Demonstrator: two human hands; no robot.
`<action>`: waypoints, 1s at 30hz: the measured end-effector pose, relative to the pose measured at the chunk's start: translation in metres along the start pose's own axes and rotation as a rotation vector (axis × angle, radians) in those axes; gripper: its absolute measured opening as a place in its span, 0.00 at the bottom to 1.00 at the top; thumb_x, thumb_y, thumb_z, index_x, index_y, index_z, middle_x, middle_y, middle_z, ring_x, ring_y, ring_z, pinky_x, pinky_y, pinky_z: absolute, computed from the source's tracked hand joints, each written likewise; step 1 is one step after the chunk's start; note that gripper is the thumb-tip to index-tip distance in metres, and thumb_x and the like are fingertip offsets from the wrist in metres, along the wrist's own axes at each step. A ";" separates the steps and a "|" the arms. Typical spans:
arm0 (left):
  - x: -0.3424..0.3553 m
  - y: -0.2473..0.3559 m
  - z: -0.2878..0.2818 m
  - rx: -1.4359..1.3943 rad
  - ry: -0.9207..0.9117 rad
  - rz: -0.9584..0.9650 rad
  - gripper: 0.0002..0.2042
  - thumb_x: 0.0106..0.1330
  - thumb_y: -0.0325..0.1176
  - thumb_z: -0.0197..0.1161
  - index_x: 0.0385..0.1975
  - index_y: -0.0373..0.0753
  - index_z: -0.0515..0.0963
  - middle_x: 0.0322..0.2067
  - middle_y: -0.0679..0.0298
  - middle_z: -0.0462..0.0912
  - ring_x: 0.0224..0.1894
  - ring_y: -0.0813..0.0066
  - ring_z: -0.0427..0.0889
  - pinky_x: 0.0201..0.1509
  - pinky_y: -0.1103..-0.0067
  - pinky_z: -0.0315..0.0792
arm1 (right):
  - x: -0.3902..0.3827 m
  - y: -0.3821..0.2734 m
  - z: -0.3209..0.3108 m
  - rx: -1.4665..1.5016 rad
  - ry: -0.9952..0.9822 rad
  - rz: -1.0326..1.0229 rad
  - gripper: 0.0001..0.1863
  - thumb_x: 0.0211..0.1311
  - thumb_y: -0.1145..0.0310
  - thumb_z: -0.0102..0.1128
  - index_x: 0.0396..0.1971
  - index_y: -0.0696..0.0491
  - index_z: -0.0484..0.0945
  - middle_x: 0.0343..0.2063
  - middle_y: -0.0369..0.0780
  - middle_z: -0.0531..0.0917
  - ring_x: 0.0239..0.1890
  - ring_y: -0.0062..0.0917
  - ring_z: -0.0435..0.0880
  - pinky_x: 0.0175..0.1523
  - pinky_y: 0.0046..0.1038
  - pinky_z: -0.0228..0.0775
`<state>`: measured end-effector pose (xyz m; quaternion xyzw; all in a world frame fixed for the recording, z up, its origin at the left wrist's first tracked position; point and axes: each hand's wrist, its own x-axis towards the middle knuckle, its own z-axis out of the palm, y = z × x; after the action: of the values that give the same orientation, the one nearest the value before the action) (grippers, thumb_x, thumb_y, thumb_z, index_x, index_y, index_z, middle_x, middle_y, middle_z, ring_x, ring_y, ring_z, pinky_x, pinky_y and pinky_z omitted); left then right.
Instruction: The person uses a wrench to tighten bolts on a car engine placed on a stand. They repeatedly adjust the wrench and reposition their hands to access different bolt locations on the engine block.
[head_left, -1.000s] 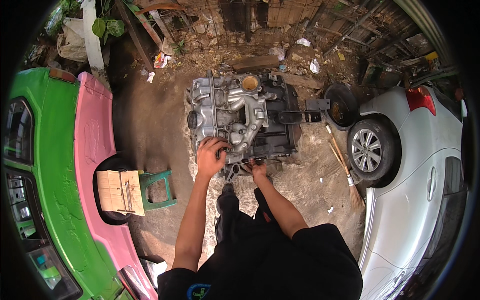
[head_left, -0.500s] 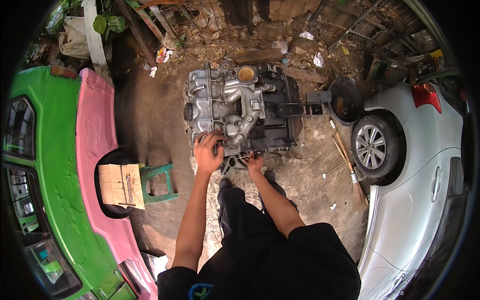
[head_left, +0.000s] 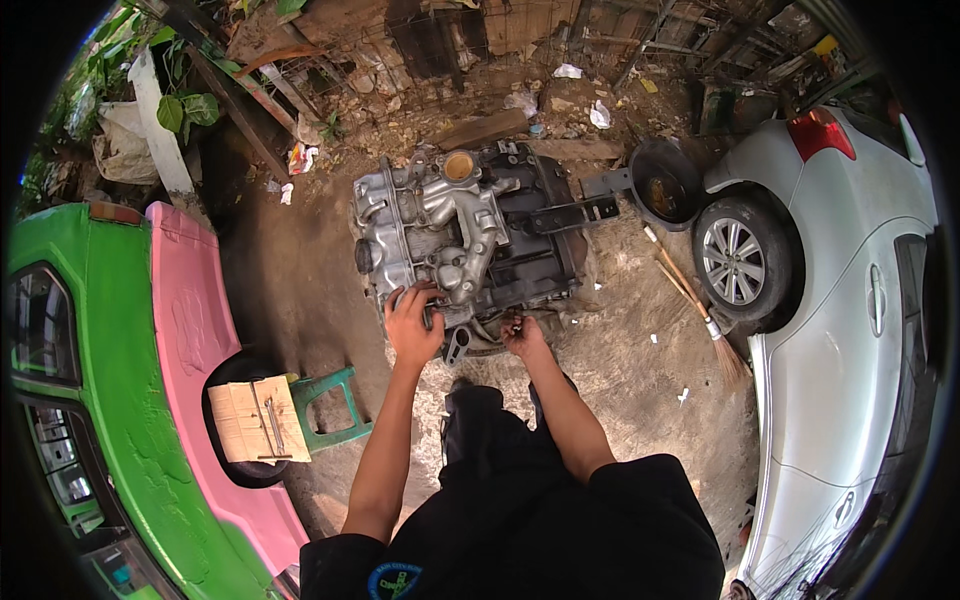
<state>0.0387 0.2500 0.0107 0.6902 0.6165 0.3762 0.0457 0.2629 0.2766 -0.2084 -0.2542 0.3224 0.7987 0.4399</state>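
Note:
An engine (head_left: 483, 235) sits on the ground in front of me, with a silver cover on its left and a branching metal manifold (head_left: 445, 204) across its middle. My left hand (head_left: 412, 328) rests on its near left corner, fingers spread and thumb apart. At the near edge, my right hand (head_left: 524, 338) has its fingers curled inward around something small and dark that I cannot make out. A grey metal bracket (head_left: 457, 346) with holes juts from the engine between both hands. The engine's near side face is mostly hidden from above.
To the left, a green stool (head_left: 335, 410) stands beside cardboard (head_left: 237, 421) bearing metal tools, next to a green and pink car (head_left: 190, 300). A silver car (head_left: 835, 350), a broom (head_left: 722, 350) and a black basin (head_left: 640, 165) are on the right. Planks and litter lie beyond the engine.
The view has turned and shifted slightly. My right hand has drawn a little away from the bracket, and the thin metal piece seen at its fingers no longer shows. My left hand stays on the engine.

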 end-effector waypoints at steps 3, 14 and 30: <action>0.000 0.000 0.001 -0.010 -0.007 -0.013 0.12 0.54 0.27 0.59 0.39 0.43 0.83 0.49 0.63 0.88 0.57 0.62 0.83 0.71 0.62 0.64 | -0.005 0.010 0.005 -0.051 0.088 -0.137 0.17 0.81 0.70 0.34 0.34 0.56 0.73 0.29 0.41 0.78 0.27 0.29 0.74 0.30 0.29 0.69; 0.002 -0.002 -0.005 0.012 -0.085 0.022 0.15 0.53 0.28 0.61 0.42 0.44 0.81 0.50 0.63 0.86 0.59 0.64 0.82 0.71 0.61 0.62 | 0.013 0.032 -0.024 -0.732 0.329 -0.409 0.13 0.81 0.75 0.44 0.55 0.63 0.75 0.50 0.56 0.83 0.49 0.45 0.88 0.47 0.49 0.92; 0.028 -0.027 -0.018 -0.062 -0.277 0.173 0.12 0.56 0.27 0.61 0.39 0.46 0.84 0.40 0.65 0.84 0.45 0.61 0.83 0.60 0.63 0.68 | 0.046 0.043 -0.034 -1.064 0.392 -0.621 0.13 0.77 0.68 0.59 0.49 0.65 0.77 0.41 0.50 0.87 0.41 0.41 0.90 0.43 0.43 0.88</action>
<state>0.0055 0.2737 0.0226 0.7843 0.5306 0.2988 0.1188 0.2080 0.2594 -0.2500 -0.6600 -0.1318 0.6238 0.3974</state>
